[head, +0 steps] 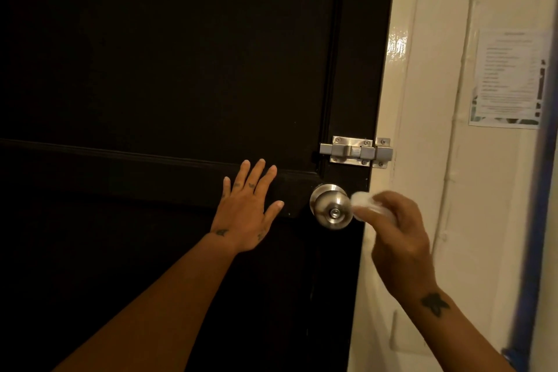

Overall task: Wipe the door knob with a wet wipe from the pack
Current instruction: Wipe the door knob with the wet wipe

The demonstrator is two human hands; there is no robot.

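Observation:
A round silver door knob point(331, 206) sticks out of the dark door point(151, 69) near its right edge. My right hand point(398, 232) holds a bunched white wet wipe point(362, 204) against the knob's right side. My left hand point(246, 208) lies flat on the door just left of the knob, fingers spread, holding nothing. The pack of wipes is out of sight.
A silver slide bolt point(356, 150) sits above the knob, bridging the door and the cream door frame point(401, 100). A printed paper notice point(508, 78) is stuck on the cream wall at the right. A blue strip point(540, 190) runs down the far right edge.

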